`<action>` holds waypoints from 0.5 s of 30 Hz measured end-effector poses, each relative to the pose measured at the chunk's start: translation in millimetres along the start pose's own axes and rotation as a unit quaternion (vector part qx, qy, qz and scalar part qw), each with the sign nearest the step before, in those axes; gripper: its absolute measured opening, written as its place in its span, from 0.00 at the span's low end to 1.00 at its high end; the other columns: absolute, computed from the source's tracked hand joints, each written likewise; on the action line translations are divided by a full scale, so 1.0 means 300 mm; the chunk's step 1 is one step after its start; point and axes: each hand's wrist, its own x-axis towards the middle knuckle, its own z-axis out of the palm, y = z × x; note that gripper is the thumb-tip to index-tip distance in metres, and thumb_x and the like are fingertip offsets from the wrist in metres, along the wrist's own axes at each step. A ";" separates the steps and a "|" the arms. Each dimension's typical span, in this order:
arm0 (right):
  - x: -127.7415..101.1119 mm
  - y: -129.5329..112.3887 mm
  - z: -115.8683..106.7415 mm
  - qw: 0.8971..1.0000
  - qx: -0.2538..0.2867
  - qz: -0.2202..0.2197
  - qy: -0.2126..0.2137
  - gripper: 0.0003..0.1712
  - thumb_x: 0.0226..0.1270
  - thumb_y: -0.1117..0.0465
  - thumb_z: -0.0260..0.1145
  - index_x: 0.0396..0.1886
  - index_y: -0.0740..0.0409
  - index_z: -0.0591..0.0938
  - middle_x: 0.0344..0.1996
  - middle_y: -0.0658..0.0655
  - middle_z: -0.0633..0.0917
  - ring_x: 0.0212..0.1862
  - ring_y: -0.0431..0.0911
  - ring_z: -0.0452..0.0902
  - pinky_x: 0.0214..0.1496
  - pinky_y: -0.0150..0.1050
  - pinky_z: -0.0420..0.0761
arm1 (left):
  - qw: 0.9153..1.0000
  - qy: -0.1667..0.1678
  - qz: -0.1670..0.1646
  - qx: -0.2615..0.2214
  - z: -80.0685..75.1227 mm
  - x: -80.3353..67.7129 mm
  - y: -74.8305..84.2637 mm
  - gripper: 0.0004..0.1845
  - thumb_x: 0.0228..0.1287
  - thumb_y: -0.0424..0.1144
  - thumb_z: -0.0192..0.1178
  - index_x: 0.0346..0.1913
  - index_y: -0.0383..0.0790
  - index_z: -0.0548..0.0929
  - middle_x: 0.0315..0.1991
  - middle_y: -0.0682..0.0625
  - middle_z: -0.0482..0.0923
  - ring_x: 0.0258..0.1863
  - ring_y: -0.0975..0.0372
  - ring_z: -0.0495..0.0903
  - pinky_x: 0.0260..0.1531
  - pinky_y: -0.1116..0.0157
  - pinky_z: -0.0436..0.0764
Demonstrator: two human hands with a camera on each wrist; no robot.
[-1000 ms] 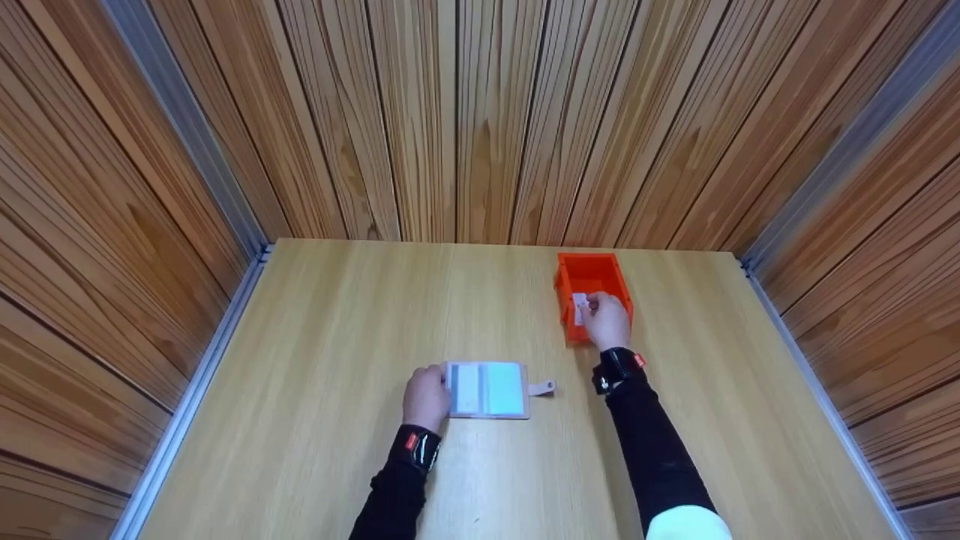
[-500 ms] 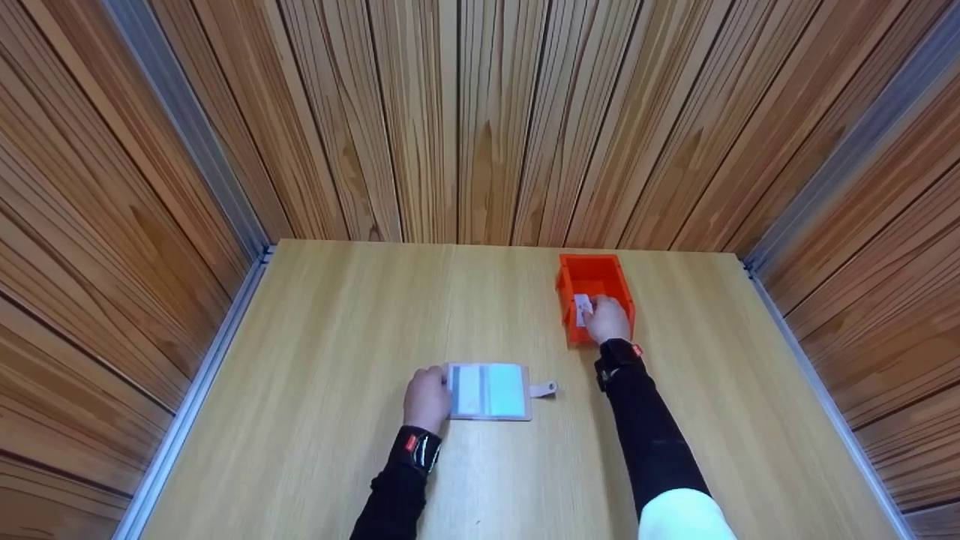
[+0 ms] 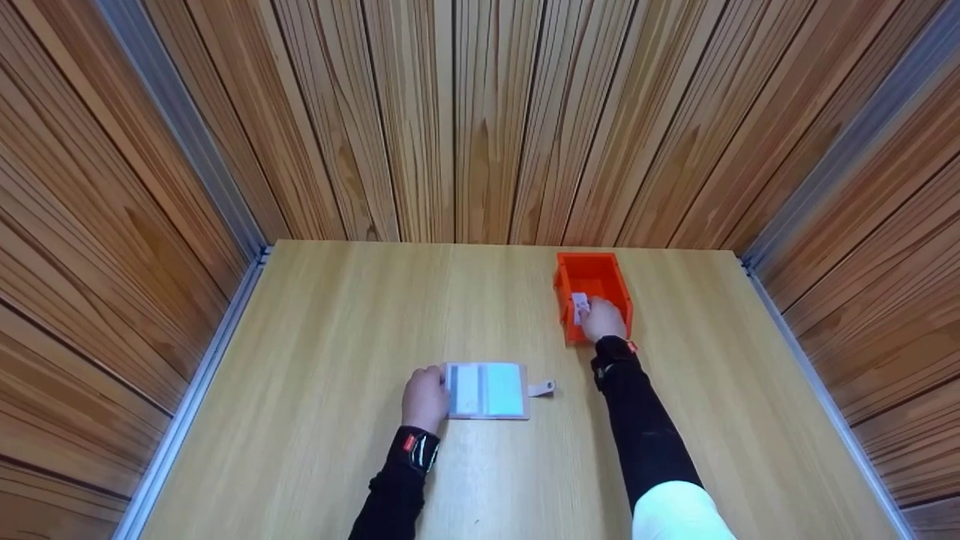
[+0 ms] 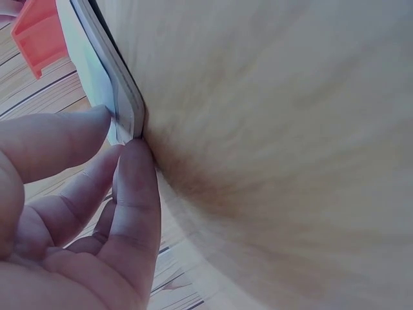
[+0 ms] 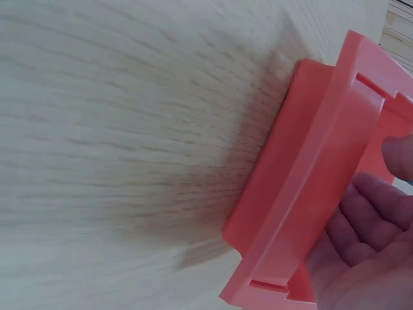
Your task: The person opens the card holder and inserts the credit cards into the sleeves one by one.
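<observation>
Small white card (image 3: pixel 580 308) pinched upright in right hand (image 3: pixel 602 320) over orange bin (image 3: pixel 592 274); open card holder (image 3: pixel 487 390) flat beside left hand (image 3: pixel 424 397).

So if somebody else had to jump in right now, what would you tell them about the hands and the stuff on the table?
Left hand: fingers press the left edge of the open card holder, holding it flat on the table.
Right hand: over the orange box, pinching a small white card.
Done: holder lies open, one card is in hand.
Left: the card is not yet clear of the box; whether more cards are inside is hidden.
</observation>
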 end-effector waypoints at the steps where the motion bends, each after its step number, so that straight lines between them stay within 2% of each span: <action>1: 0.001 -0.003 0.001 1.000 -0.001 0.003 -0.006 0.17 0.74 0.61 0.57 0.52 0.72 0.76 0.44 0.69 0.81 0.46 0.60 0.76 0.52 0.54 0.75 | 1.000 0.002 -0.001 -0.001 -0.001 -0.001 0.000 0.04 0.55 0.24 0.65 0.33 0.31 0.82 0.28 0.45 0.75 0.30 0.54 0.75 0.33 0.55 0.76; 8: 0.008 -0.016 0.010 0.999 -0.036 0.013 -0.017 0.16 0.74 0.60 0.56 0.49 0.71 0.76 0.42 0.69 0.82 0.43 0.61 0.77 0.49 0.53 0.76 | 1.000 0.002 -0.001 -0.004 -0.001 0.001 -0.001 0.03 0.56 0.24 0.64 0.34 0.31 0.82 0.28 0.46 0.74 0.30 0.55 0.75 0.32 0.56 0.75; 15: 0.011 -0.029 0.013 0.997 -0.057 0.043 -0.025 0.15 0.73 0.60 0.54 0.46 0.70 0.79 0.38 0.67 0.82 0.41 0.60 0.78 0.44 0.53 0.77 | 1.000 0.003 0.002 -0.004 0.001 0.000 -0.006 0.04 0.55 0.23 0.62 0.33 0.32 0.83 0.28 0.45 0.75 0.29 0.55 0.74 0.32 0.56 0.75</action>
